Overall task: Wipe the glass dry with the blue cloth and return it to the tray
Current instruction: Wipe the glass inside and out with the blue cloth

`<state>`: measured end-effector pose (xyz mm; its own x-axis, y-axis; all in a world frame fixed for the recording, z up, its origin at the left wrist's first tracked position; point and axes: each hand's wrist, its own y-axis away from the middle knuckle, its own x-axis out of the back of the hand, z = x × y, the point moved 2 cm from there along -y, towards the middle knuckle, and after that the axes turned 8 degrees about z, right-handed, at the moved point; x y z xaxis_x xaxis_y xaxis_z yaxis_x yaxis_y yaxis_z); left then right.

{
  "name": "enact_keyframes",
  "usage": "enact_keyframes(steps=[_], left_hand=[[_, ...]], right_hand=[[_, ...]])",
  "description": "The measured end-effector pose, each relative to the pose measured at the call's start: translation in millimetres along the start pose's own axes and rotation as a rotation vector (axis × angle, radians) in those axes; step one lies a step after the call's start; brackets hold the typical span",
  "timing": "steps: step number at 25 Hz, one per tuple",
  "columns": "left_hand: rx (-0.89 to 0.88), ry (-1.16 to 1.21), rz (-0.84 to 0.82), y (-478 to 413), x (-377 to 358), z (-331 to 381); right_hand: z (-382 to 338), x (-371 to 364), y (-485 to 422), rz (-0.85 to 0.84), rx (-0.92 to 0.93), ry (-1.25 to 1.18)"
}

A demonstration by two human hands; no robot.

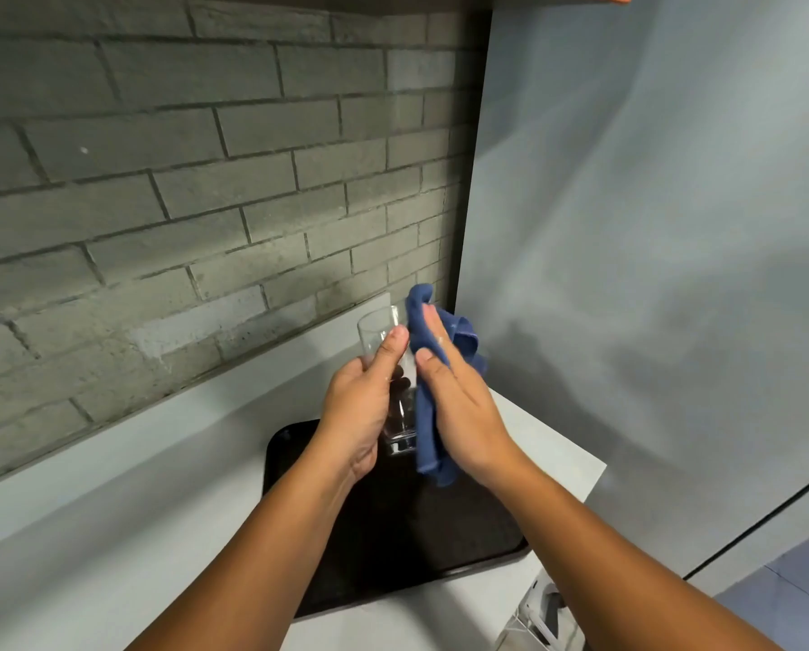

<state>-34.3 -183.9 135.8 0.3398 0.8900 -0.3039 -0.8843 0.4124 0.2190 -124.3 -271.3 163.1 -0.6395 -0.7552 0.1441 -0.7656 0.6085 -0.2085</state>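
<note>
Head view: hands point(360, 406) wiping glass point(384, 331).

A kitchen: grey brick backsplash point(205, 180) behind a pale countertop point(111, 500) bearing a black tray point(393, 533).

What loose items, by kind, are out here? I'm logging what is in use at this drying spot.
Clear drinking glass, held in the left hand: 1
Blue cloth, pressed to the glass by the right hand: 1
Black rectangular tray, lying on the white counter: 1
Total: 3
</note>
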Motion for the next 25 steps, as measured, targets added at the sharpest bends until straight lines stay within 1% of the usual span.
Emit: enact_keyframes(steps=[2,3,5,6,9,12,15,19,20,22,25], left_hand=[[-0.021,-0.043,0.026,1,-3,5],[-0.029,-0.063,0.056,2,-5,8],[-0.030,-0.076,0.123,2,-8,14],[-0.039,-0.076,0.127,3,-9,15],[-0.048,-0.075,0.088,8,-12,16],[-0.046,-0.074,0.081,6,-13,15],[-0.021,-0.044,0.060,12,-15,14],[0.019,-0.052,0.085,17,-16,12],[0.011,-0.042,0.077,16,-16,11],[0.000,-0.030,0.074,14,-15,9],[0.042,0.000,0.040,15,-14,11]], right_hand=[[3,1,-6,0.052,-0.083,-0.049],[-2,0,-3,0.035,-0.067,-0.030],[-8,-3,2,-0.009,0.050,0.029],[-7,-2,3,-0.009,0.059,0.009],[-4,2,-1,0.048,-0.064,-0.102],[-4,2,5,0.027,0.009,-0.027],[3,8,4,0.045,-0.087,-0.137],[-2,8,13,-0.023,-0.008,-0.085],[-1,8,13,-0.035,-0.035,-0.144],[0,12,13,-0.007,-0.080,-0.179],[-6,8,16,-0.009,-0.033,-0.086]])
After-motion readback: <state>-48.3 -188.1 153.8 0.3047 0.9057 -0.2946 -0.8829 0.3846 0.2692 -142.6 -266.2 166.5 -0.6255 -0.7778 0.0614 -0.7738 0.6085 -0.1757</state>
